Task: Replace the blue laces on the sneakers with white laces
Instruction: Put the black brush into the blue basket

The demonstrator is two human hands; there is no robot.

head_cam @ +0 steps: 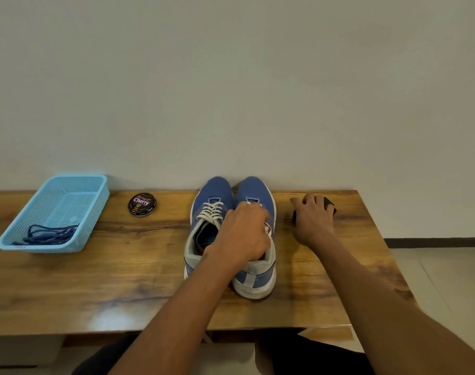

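Note:
Two blue sneakers stand side by side against the wall, toes away from me. The left sneaker (203, 212) shows white laces (211, 211) threaded through its eyelets. My left hand (244, 234) lies over the right sneaker (254, 277), fingers curled around its tongue and lacing, which it hides. My right hand (313, 220) rests on a small black object (328, 203) on the table to the right of the shoes, fingers curved over it. The blue laces (48, 235) lie bundled in the light blue basket (11, 239) at the far left.
A round black tin of Cherry shoe polish (142, 204) sits between the basket and the sneakers. The wooden table (122, 280) ends at a right edge just beyond my right hand, with floor below. My knees show under the front edge.

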